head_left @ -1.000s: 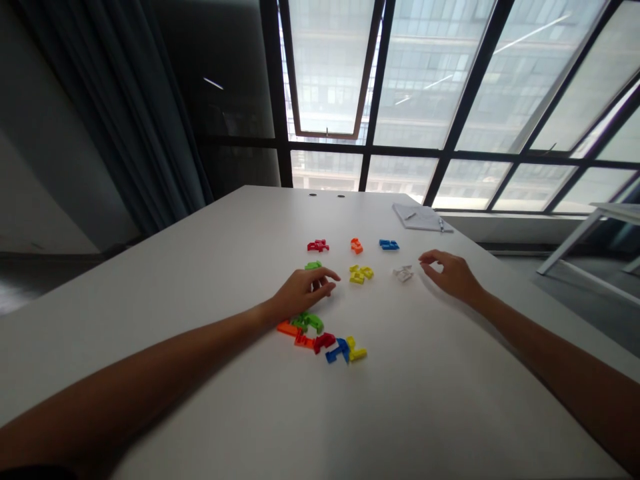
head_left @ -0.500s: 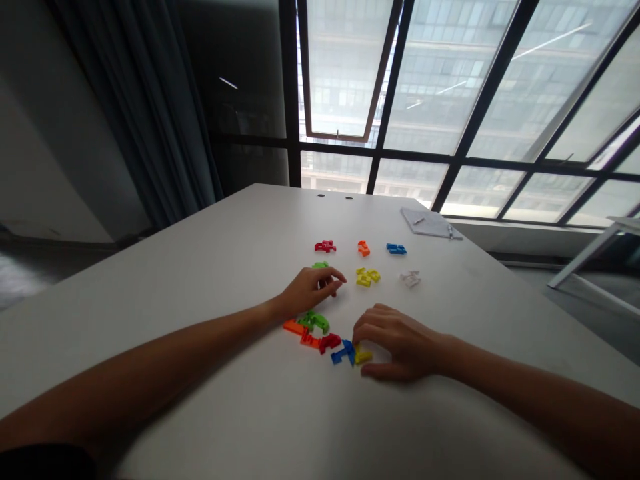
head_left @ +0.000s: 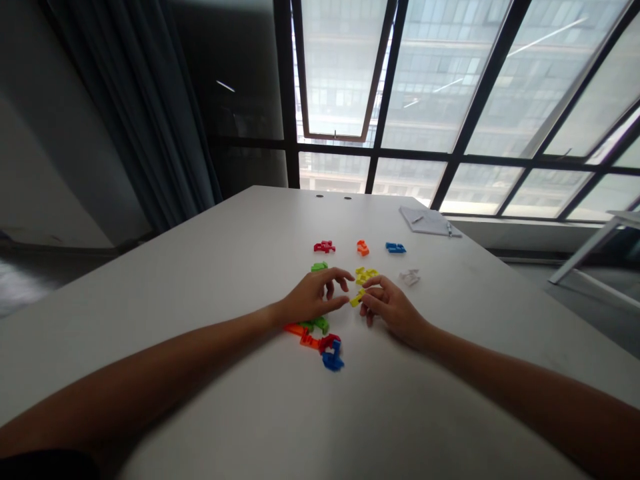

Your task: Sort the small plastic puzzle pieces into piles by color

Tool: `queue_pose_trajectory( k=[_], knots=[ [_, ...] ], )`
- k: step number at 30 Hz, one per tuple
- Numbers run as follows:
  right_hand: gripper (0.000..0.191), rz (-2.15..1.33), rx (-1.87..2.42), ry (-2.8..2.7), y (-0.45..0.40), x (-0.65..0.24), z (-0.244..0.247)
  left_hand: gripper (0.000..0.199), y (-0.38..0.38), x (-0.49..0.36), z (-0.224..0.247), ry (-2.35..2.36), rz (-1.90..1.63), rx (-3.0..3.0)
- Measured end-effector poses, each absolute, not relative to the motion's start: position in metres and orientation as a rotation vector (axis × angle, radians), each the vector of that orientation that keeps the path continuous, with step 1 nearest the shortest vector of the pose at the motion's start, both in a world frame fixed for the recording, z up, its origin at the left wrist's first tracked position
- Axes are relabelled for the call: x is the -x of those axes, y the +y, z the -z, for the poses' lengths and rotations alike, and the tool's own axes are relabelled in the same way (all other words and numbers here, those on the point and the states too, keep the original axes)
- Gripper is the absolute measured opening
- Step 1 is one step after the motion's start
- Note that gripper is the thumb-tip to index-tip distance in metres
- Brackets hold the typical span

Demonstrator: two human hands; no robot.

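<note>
While the two hands (head_left: 350,303) work close together over the middle of the white counter (head_left: 200,280), the plastic puzzle pieces on it lie in two distinct lots. Toward the window, six small single-colour groups stand apart from one another: a red group (head_left: 325,247), an orange group (head_left: 363,248) and a blue group (head_left: 395,248) in a loose row, with a green group (head_left: 319,267), a yellow group (head_left: 366,274) and a white group (head_left: 410,277) slightly nearer. That much looks sorted. Closer to the person, a mixed cluster (head_left: 313,337) of orange, green, red and blue pieces remains, the pieces touching or overlapping, and this part looks unsorted. No yellow shows in it.

The hands are near each other, though they do not seem to touch. The left hand (head_left: 313,300) is curled and arched low over the counter, just short of the green group, and appears to hold nothing. The right hand (head_left: 390,310) has its fingers closed on a yellow piece (head_left: 357,299), which sits between the hands, just in front of the yellow group. From here, I cannot tell whether the left thumb touches that piece.

Beyond them, a notepad (head_left: 427,221) with a pen (head_left: 449,229) on it lies near the counter's far edge, below the tall black-framed windows (head_left: 340,80).
</note>
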State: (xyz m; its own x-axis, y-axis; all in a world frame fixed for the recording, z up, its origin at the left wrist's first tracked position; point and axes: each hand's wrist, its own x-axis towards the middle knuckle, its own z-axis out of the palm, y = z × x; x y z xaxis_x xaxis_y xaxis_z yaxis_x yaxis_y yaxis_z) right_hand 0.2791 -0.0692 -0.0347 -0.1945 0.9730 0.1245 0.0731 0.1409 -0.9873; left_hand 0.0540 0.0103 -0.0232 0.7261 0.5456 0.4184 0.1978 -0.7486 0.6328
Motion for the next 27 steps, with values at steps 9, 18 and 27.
queue_pose_trajectory(
  k=[9,18,27],
  knots=[
    [0.051,-1.269,1.095,-1.438,-0.0692,-0.2777,0.0355,0.043,0.0077,-0.055,0.0214,0.432,-0.746,-2.44],
    [0.058,-1.245,1.137,-1.52,-0.0687,-0.2774,0.034,0.039,0.0031,-0.0596,0.0206,0.376,-0.661,-2.428],
    [0.031,-0.747,1.18,-1.712,-0.0757,-0.2765,0.0384,0.043,0.0098,-0.0602,0.0235,0.638,-0.861,-2.374]
  ],
)
